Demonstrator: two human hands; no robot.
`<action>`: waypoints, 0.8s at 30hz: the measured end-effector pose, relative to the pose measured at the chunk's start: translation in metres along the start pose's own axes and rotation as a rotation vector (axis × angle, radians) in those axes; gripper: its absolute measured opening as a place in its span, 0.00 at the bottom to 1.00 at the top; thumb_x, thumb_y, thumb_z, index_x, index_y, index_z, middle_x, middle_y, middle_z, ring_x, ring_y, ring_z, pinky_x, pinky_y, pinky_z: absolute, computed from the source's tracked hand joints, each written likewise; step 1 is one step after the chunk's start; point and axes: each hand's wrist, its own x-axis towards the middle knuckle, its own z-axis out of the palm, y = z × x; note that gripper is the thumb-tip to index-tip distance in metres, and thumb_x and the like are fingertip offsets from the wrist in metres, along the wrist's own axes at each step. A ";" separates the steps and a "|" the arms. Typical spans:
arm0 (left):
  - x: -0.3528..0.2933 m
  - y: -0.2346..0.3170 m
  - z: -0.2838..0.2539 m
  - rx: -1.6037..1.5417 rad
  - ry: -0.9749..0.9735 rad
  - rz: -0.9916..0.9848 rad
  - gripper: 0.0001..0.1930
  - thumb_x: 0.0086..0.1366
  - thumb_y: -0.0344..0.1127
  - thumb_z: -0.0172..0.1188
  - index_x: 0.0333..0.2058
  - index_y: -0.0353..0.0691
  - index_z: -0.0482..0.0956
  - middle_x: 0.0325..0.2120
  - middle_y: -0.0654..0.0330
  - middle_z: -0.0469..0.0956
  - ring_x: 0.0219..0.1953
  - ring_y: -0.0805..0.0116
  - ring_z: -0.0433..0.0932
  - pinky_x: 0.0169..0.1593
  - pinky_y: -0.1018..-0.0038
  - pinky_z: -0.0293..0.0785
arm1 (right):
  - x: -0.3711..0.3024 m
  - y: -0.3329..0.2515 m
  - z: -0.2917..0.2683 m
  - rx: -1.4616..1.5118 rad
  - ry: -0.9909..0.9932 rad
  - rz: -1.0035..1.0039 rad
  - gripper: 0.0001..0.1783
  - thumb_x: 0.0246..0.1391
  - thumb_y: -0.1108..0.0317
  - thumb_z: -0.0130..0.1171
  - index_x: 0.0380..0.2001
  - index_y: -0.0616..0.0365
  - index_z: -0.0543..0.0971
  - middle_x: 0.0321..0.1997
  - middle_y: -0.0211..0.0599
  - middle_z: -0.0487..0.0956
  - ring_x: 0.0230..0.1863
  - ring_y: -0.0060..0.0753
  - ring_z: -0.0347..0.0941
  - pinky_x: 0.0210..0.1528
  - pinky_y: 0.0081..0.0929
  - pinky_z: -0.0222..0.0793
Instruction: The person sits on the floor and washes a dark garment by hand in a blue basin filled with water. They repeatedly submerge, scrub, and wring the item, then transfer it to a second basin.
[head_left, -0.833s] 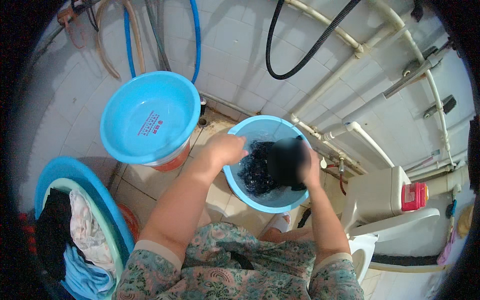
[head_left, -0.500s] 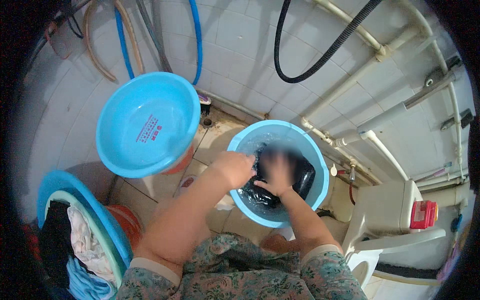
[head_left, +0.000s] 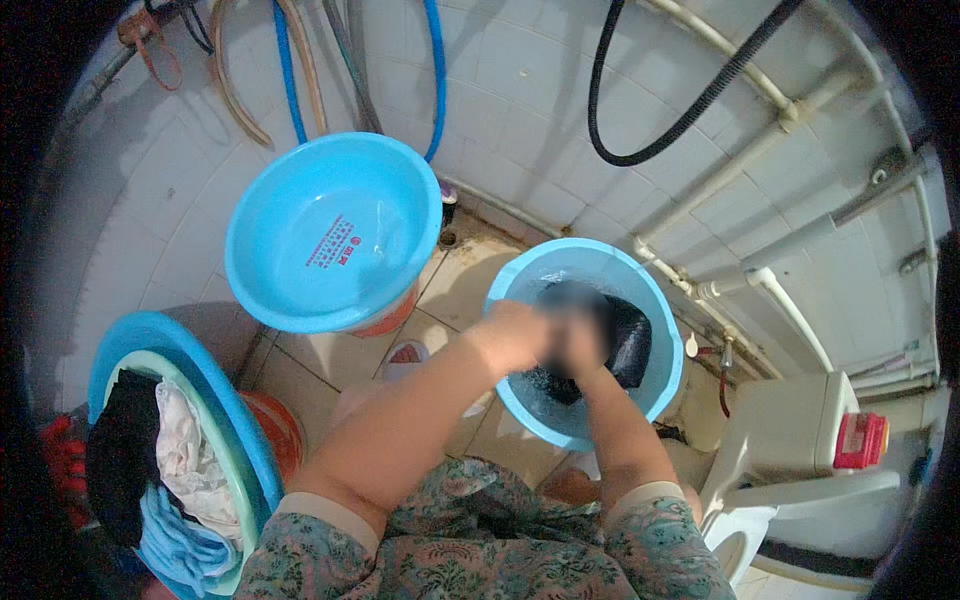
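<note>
A light-blue basin [head_left: 665, 395] in front of me holds soapy water and a wet black cloth [head_left: 628, 345], partly bunched up. My left hand [head_left: 515, 337] reaches over the basin's left side, its fingers curled in at the cloth. My right hand [head_left: 588, 350] comes in from below and meets it over the same cloth. A blurred patch covers the fingertips of both hands, and the right hand's fingers cannot be made out.
Left of the working basin, a second blue basin [head_left: 385, 215] with red print rests on an orange-red bucket [head_left: 388, 318]. Clothes lie in a pale green tub [head_left: 250, 535] at the lower left. A white toilet [head_left: 780, 425] with a red container [head_left: 860, 440] stands right. Pipes and hoses line the tiled wall.
My right hand, spread flat on the black cloth before, has drawn together beside the left. The left hand has moved in over the cloth. The whole view has shifted slightly.
</note>
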 end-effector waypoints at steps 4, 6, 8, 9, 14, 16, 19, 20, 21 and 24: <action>0.005 -0.013 -0.001 0.033 -0.041 -0.088 0.17 0.60 0.45 0.53 0.42 0.39 0.75 0.37 0.49 0.78 0.39 0.51 0.77 0.43 0.58 0.72 | -0.034 0.034 -0.011 0.285 0.055 -0.163 0.36 0.35 0.54 0.69 0.51 0.51 0.71 0.54 0.45 0.71 0.58 0.47 0.64 0.62 0.48 0.53; 0.003 -0.017 -0.005 0.024 -0.039 -0.142 0.18 0.60 0.46 0.53 0.43 0.40 0.75 0.38 0.50 0.78 0.41 0.52 0.77 0.44 0.59 0.72 | -0.064 0.018 -0.054 0.363 0.115 0.008 0.34 0.39 0.53 0.69 0.50 0.56 0.72 0.50 0.48 0.74 0.51 0.45 0.71 0.54 0.39 0.64; 0.001 -0.013 -0.011 0.012 -0.017 -0.167 0.17 0.61 0.45 0.53 0.41 0.39 0.76 0.38 0.50 0.78 0.42 0.53 0.77 0.45 0.60 0.72 | -0.092 0.011 -0.100 0.423 0.223 0.256 0.34 0.41 0.52 0.68 0.49 0.60 0.72 0.48 0.48 0.75 0.48 0.44 0.73 0.50 0.35 0.67; 0.003 -0.014 -0.008 0.033 -0.043 -0.151 0.20 0.61 0.47 0.52 0.46 0.41 0.72 0.39 0.50 0.77 0.42 0.51 0.76 0.46 0.58 0.72 | -0.101 0.015 -0.115 0.650 0.309 0.352 0.32 0.43 0.53 0.67 0.48 0.62 0.72 0.45 0.46 0.77 0.45 0.39 0.73 0.48 0.33 0.67; -0.007 -0.005 -0.012 -0.001 -0.030 -0.134 0.18 0.61 0.45 0.53 0.43 0.38 0.75 0.40 0.49 0.77 0.43 0.52 0.76 0.46 0.60 0.71 | -0.123 0.005 -0.227 1.251 0.635 0.443 0.18 0.53 0.61 0.61 0.43 0.61 0.75 0.37 0.31 0.77 0.34 0.24 0.72 0.38 0.23 0.69; -0.010 -0.002 -0.010 -0.005 -0.031 -0.127 0.18 0.61 0.45 0.53 0.43 0.37 0.75 0.40 0.50 0.77 0.43 0.52 0.76 0.47 0.59 0.71 | -0.122 -0.012 -0.267 1.363 0.683 0.408 0.18 0.53 0.61 0.60 0.43 0.62 0.74 0.36 0.31 0.77 0.33 0.25 0.72 0.37 0.24 0.69; -0.010 -0.007 -0.006 0.004 -0.005 -0.126 0.18 0.61 0.45 0.53 0.44 0.38 0.74 0.39 0.50 0.78 0.43 0.52 0.76 0.46 0.59 0.71 | -0.123 -0.036 -0.308 1.354 0.702 0.282 0.23 0.56 0.56 0.56 0.47 0.64 0.71 0.41 0.38 0.77 0.39 0.32 0.74 0.41 0.29 0.72; -0.008 -0.007 -0.005 0.006 -0.001 -0.124 0.18 0.61 0.45 0.53 0.44 0.38 0.74 0.39 0.50 0.78 0.43 0.52 0.76 0.46 0.59 0.71 | -0.123 -0.042 -0.317 1.366 0.731 0.242 0.24 0.56 0.55 0.55 0.47 0.64 0.71 0.42 0.39 0.76 0.40 0.33 0.74 0.41 0.29 0.72; -0.009 -0.006 -0.006 0.008 0.003 -0.124 0.18 0.61 0.45 0.53 0.44 0.38 0.74 0.39 0.50 0.78 0.43 0.52 0.76 0.46 0.59 0.71 | -0.123 -0.044 -0.323 1.358 0.740 0.199 0.25 0.57 0.53 0.54 0.47 0.64 0.70 0.43 0.40 0.76 0.41 0.33 0.74 0.42 0.30 0.72; -0.009 -0.002 -0.014 0.010 0.014 -0.125 0.18 0.62 0.45 0.52 0.44 0.39 0.73 0.38 0.50 0.78 0.43 0.52 0.76 0.46 0.59 0.71 | -0.112 -0.032 -0.318 1.352 0.701 0.109 0.26 0.55 0.51 0.55 0.46 0.63 0.71 0.43 0.40 0.76 0.40 0.33 0.74 0.43 0.29 0.71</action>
